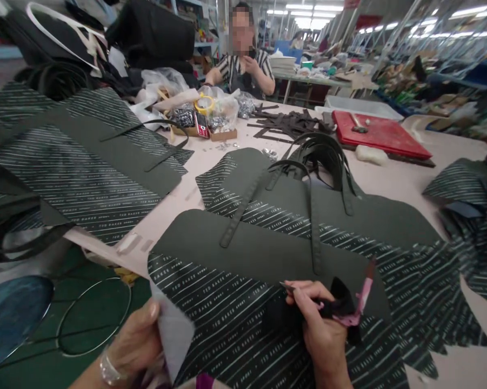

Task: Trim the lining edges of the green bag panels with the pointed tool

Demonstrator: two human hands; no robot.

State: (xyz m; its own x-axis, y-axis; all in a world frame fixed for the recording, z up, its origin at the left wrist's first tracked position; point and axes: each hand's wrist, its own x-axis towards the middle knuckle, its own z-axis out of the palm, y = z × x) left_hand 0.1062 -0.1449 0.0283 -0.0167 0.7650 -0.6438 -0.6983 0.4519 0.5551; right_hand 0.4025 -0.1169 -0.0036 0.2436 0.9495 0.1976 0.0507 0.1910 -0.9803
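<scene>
My left hand (140, 337), with a bracelet at the wrist, pinches the left edge of a dark striped bag panel (235, 319), whose pale underside is folded up there. Over the panel's right part, my right hand (322, 324) is closed round a thin pointed tool (287, 286) and a black cloth bundle (340, 300) with a pink-handled tool (364, 292) sticking out. Dark straps (315, 232) lie across the plain grey band of the panel.
More striped panels (105, 189) lie at the left and behind. Boxes of small parts (222, 135), black strips (292, 123) and a red board (381, 135) with a hammer (359, 127) stand farther back. A person (243, 70) sits across the table.
</scene>
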